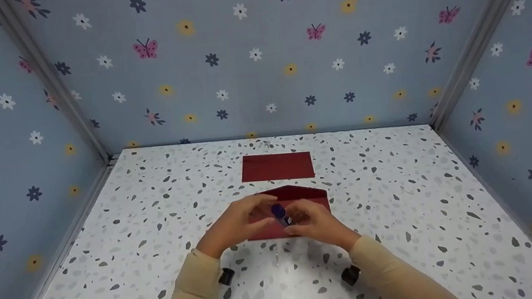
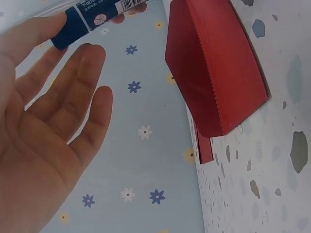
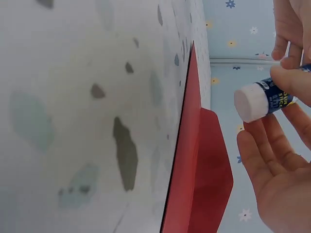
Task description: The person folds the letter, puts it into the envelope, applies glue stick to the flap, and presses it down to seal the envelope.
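Between the two hands, above the table, is a glue stick (image 1: pixel 280 213) with a dark blue cap, a printed label and a white base. My left hand (image 1: pixel 241 219) pinches the cap end with thumb and forefinger, its other fingers loosely spread in the left wrist view. On the label and white base (image 3: pixel 251 103) end, my right hand (image 1: pixel 318 219) grips the tube between thumb and fingers. Beneath both hands lies a red envelope (image 1: pixel 319 203), its flap (image 2: pixel 187 73) raised on the far side; the hands hide part of it in the head view.
Behind the envelope, a flat red rectangular piece (image 1: pixel 277 167) lies on the speckled white table (image 1: pixel 178 195). Flower-patterned blue walls (image 1: pixel 260 87) enclose the table at the back and both sides. Black devices (image 1: pixel 226 276) sit at the wrists.
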Tool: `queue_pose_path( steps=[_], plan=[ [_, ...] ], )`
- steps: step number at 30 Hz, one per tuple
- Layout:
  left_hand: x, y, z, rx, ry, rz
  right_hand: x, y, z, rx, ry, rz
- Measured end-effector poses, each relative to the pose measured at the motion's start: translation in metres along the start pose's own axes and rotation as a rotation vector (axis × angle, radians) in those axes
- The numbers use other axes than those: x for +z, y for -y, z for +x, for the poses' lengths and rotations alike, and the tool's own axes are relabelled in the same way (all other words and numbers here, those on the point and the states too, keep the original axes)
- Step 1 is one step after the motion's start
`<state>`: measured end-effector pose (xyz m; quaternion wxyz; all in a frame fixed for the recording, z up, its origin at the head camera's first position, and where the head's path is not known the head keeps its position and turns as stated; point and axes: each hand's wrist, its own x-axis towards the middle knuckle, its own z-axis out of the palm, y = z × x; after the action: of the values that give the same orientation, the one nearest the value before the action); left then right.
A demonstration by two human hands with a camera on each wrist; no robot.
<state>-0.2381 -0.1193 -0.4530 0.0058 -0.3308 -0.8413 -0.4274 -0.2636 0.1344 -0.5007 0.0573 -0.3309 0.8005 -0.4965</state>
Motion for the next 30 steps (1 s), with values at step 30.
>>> queue_pose_path(
  steps=[30],
  plan=[
    [-0.011, 0.025, -0.029, -0.174, 0.032, 0.024, -0.129, -0.06, -0.062, 0.449, -0.345, -0.269]
  ],
)
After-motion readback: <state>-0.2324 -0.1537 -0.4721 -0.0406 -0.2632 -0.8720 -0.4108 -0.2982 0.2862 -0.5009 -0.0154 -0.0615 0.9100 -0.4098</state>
